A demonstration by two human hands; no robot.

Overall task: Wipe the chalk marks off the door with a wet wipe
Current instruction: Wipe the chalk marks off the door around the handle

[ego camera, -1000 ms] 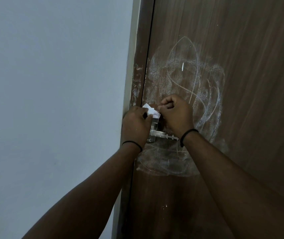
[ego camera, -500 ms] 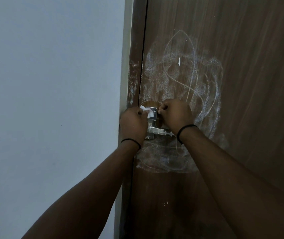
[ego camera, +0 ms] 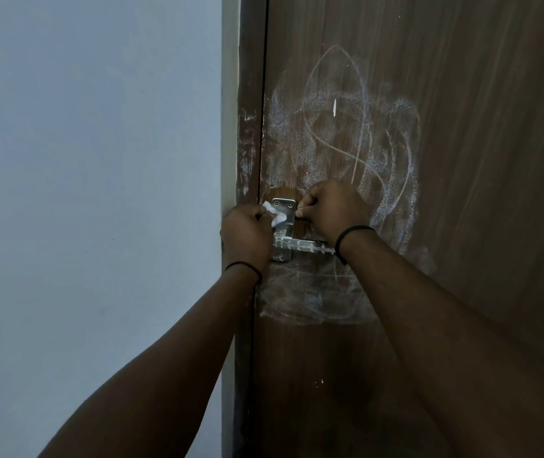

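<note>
Wall (ego camera: pixel 92 160) on the left, then the door's latch edge, where the left hand (ego camera: pixel 245 234) grips a crumpled wet wipe (ego camera: pixel 275 215) against the handle plate (ego camera: pixel 284 226), no clear long axis. Right hand (ego camera: pixel 331 209) is a curled fist; contents unclear. Chalk marks (ego camera: pixel 346 153) swirl across the door (ego camera: pixel 478 160).

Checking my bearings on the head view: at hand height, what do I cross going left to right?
Wall → door frame → left hand → wet wipe → handle plate → right hand → chalk marks.
</note>
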